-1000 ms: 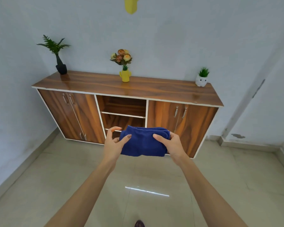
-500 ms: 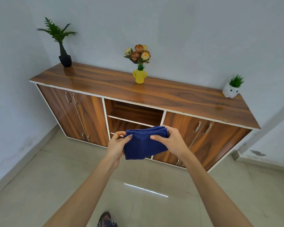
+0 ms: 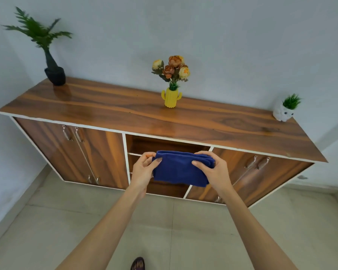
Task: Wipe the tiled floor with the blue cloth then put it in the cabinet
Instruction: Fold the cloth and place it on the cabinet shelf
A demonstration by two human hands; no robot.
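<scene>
I hold a folded blue cloth [image 3: 179,173] out in front of me, level with the cabinet's middle section. My left hand [image 3: 143,169] pinches its left edge and my right hand [image 3: 213,169] grips its right edge. Behind the cloth stands the long wooden cabinet [image 3: 137,112], with an open shelf compartment [image 3: 164,146] in the middle and shut double doors on either side. The cloth covers the lower shelves from view. Pale tiled floor [image 3: 164,227] lies below my arms.
On the cabinet top stand a black-potted green plant [image 3: 51,61] at left, a yellow cactus vase of flowers [image 3: 172,84] in the middle and a small white plant pot [image 3: 286,110] at right. Walls close in behind and at left. A foot [image 3: 138,263] shows at the bottom.
I have come closer to the cabinet, which now fills more of the view. Both hands still hold the cloth, now right in front of the open middle shelves.
</scene>
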